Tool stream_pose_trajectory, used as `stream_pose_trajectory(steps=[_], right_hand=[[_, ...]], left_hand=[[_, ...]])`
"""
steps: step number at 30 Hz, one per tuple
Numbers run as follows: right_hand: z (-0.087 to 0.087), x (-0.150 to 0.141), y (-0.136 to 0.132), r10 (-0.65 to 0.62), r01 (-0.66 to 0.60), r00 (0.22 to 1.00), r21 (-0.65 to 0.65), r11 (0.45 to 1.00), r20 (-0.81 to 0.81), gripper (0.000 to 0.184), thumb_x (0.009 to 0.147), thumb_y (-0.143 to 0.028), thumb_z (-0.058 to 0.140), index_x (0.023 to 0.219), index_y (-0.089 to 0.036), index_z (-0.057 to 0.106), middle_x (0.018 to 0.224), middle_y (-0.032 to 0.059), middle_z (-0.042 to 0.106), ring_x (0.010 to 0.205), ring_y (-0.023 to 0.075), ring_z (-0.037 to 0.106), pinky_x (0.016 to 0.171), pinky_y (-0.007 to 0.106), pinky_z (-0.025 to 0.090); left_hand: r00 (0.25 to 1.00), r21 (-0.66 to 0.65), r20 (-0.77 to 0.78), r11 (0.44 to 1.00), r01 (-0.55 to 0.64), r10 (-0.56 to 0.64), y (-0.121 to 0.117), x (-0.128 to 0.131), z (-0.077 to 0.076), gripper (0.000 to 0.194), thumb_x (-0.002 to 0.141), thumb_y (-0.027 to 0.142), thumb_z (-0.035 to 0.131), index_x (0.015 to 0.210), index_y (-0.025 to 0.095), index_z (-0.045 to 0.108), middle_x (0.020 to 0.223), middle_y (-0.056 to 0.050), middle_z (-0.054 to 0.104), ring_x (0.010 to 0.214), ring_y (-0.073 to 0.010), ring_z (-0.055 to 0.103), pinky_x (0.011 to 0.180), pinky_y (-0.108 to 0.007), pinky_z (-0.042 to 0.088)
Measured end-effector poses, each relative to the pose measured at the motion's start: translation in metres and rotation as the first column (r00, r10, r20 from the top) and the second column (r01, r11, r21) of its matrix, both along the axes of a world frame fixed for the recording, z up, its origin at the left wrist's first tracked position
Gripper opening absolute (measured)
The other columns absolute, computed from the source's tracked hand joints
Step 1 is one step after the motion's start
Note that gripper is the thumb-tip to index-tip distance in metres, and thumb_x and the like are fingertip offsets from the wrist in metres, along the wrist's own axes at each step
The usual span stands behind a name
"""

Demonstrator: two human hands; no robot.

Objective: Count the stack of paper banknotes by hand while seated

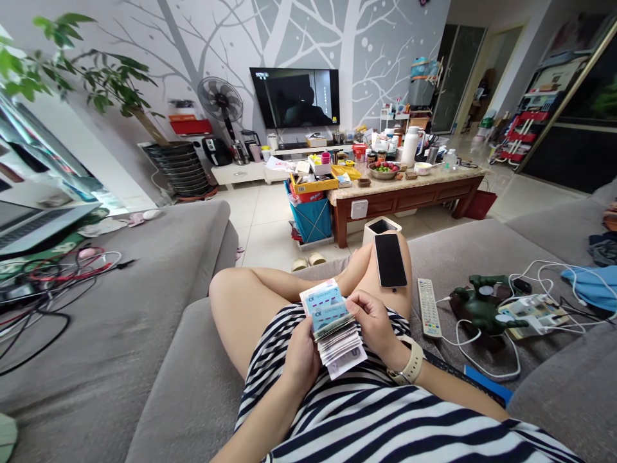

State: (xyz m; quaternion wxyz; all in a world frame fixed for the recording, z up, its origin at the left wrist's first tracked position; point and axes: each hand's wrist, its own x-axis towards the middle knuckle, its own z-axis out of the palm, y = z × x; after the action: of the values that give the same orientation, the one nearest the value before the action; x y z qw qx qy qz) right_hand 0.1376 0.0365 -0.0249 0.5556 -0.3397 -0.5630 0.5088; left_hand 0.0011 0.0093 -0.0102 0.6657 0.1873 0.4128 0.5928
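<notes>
1. Banknotes point(330, 315) sit as a bundle between both hands, just above the lap, probably because this spot lets both forearms rest low and puts the printed faces in plain view.
2. Left hand point(303, 354) is closed around the bundle's left side, thumb along the edge of the notes; this seems to be the supporting grip, stopping the loose paper from slipping apart. Its fingers underneath are mostly hidden.
3. Right hand point(375, 321) pinches the right edge of the blue notes on top between thumb and fingertips, a light hold that suits single sheets better than a fist would. How many notes lie in that pinch cannot be told.
4. Lower down, the edges lie stepped, with a purplish note showing at the bottom; the spread probably comes from the bundle being gripped at its sides, with nothing visible binding it.
5. Phone point(390, 260) lies face up on the right thigh, near the knee, apart from both hands; the thigh appears to serve as a handy shelf, leaving the fingers free for the paper.
6. Remote control point(428, 308) lies on the sofa point(187, 366), just beside the right leg, presumably for easy reach.
</notes>
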Motion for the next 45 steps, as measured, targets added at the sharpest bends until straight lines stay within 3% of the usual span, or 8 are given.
stream_pose_trajectory(steps=[17,22,26,31,37,45], right_hand=[[0.001,0.0,-0.002,0.025,-0.025,0.999,-0.004,1.0,-0.042,0.03,0.089,-0.044,0.058,0.072,-0.019,0.057,0.065,-0.0027,0.05,0.059,0.013,0.043,0.057,0.025,0.036],[0.001,-0.001,-0.002,0.019,-0.019,1.0,0.023,1.0,-0.023,0.038,0.093,-0.047,0.052,0.067,-0.019,0.056,0.058,-0.0024,0.051,0.055,0.0133,0.044,0.057,0.026,0.036],[-0.005,-0.001,0.002,-0.006,0.005,0.999,-0.027,1.0,-0.033,0.037,0.087,-0.047,0.061,0.065,-0.019,0.052,0.059,-0.0037,0.049,0.055,0.0124,0.043,0.055,0.025,0.035],[-0.011,-0.001,0.007,-0.077,0.078,0.997,-0.086,0.993,0.013,0.036,0.083,-0.048,0.065,0.066,-0.019,0.052,0.06,-0.0045,0.047,0.057,0.0119,0.041,0.054,0.024,0.035],[-0.01,-0.002,0.007,-0.051,0.055,0.998,-0.081,0.995,0.046,0.035,0.085,-0.045,0.061,0.066,-0.019,0.049,0.062,-0.0045,0.045,0.058,0.0118,0.039,0.053,0.023,0.034],[-0.009,-0.002,0.005,-0.071,0.076,0.994,-0.065,0.995,0.077,0.033,0.086,-0.043,0.059,0.066,-0.019,0.048,0.063,-0.0039,0.044,0.06,0.0127,0.039,0.056,0.024,0.035]], left_hand=[[0.999,-0.062,0.034,0.998,-0.028,0.03,-0.003,0.0,0.001,0.024,0.069,0.026,0.07,0.087,0.011,0.073,0.087,-0.011,0.078,0.096,-0.0324,0.071,0.088,-0.044,0.055],[0.999,-0.041,0.026,0.999,-0.033,0.034,-0.002,-0.002,-0.005,0.02,0.069,0.027,0.071,0.081,0.011,0.072,0.086,-0.01,0.078,0.095,-0.0315,0.071,0.088,-0.041,0.055],[0.999,-0.011,0.004,0.999,-0.033,0.033,-0.002,-0.004,-0.008,0.022,0.067,0.027,0.073,0.082,0.01,0.072,0.086,-0.011,0.078,0.094,-0.0312,0.071,0.088,-0.041,0.054],[0.999,0.058,-0.012,0.997,0.048,-0.048,-0.003,-0.004,-0.004,0.024,0.067,0.025,0.075,0.086,0.011,0.073,0.089,-0.011,0.078,0.096,-0.0316,0.07,0.089,-0.041,0.053],[0.998,0.031,-0.017,0.998,0.063,-0.063,-0.006,-0.004,0.0,0.025,0.064,0.021,0.077,0.087,0.013,0.074,0.088,-0.009,0.078,0.095,-0.0312,0.07,0.087,-0.041,0.053],[1.0,0.006,-0.016,1.0,-0.006,0.006,-0.005,-0.004,-0.003,0.019,0.064,0.024,0.077,0.077,0.011,0.071,0.08,-0.009,0.077,0.087,-0.029,0.072,0.085,-0.039,0.054]])
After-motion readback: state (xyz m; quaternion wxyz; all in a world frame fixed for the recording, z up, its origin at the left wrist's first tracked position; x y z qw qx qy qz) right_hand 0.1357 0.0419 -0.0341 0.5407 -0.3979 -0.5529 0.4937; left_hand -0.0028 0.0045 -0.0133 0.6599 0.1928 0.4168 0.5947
